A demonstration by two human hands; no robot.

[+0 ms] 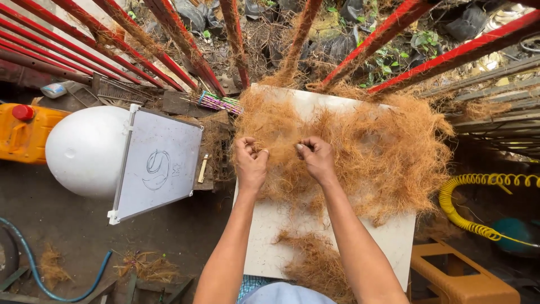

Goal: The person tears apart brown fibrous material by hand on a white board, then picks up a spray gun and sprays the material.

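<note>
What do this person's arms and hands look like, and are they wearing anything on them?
Both arms are bare from the elbows down: no sleeves, gloves, watch or bracelets show. The left hand and right hand are bare too, with short nails; no ring is clear enough to confirm. At the bottom edge, a light blue garment and a bit of checked cloth show.

Both hands, left hand (251, 163) and right hand (316, 159), pinch brown coir fibre (382, 152) heaped on a white board (270, 236)

An open-air craft workshop: loose coconut fibre (360, 146) heaped on a white board (388, 239) under the hands, red metal railings (185, 42) beyond them, a coiled yellow air hose (467, 217) to their right, a white foam egg (84, 149) to their left.
</note>
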